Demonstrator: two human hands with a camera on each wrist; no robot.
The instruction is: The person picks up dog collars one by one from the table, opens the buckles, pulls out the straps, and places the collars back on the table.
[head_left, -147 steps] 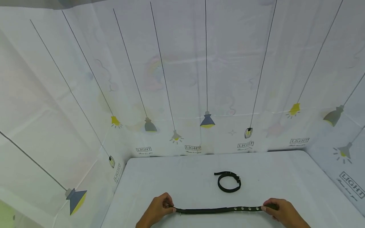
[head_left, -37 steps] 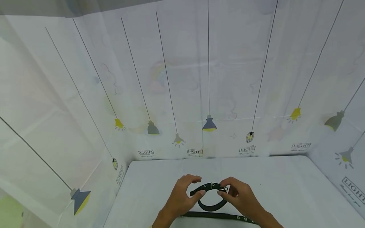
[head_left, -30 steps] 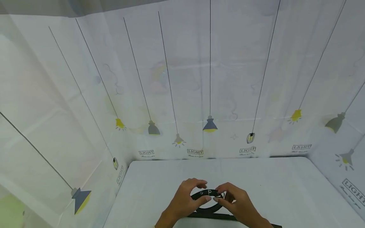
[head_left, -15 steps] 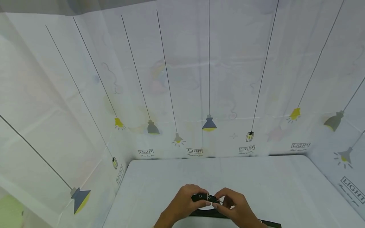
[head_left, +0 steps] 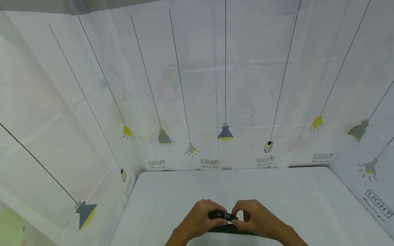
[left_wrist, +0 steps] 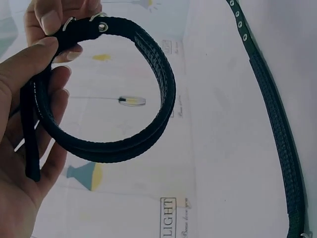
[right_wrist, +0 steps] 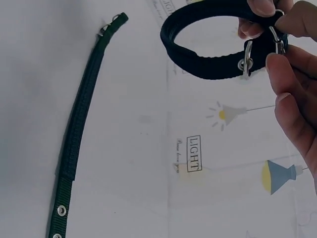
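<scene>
A dark pet collar (head_left: 218, 214), closed in a loop with metal eyelets, a ring and a buckle, is held up between both hands. My left hand (head_left: 201, 218) pinches its strap on the left. Thumb and fingers of my right hand (head_left: 255, 217) grip it at the buckle end. In the left wrist view the loop (left_wrist: 166, 94) hangs round and a loose strap end dangles beside the palm. The right wrist view shows the metal buckle (right_wrist: 277, 42) by the fingertips. A second collar (head_left: 231, 228) lies stretched straight on the table beneath, partly hidden by my hands.
The white table (head_left: 172, 191) has a rounded far edge. White cloth walls printed with hanging lamps (head_left: 225, 132) surround it at the back and both sides.
Earlier, both hands held the straight collar's ends while the looped one lay farther back. The straight collar was let go; the looped one was picked up, and the hands have since drawn closer together.
</scene>
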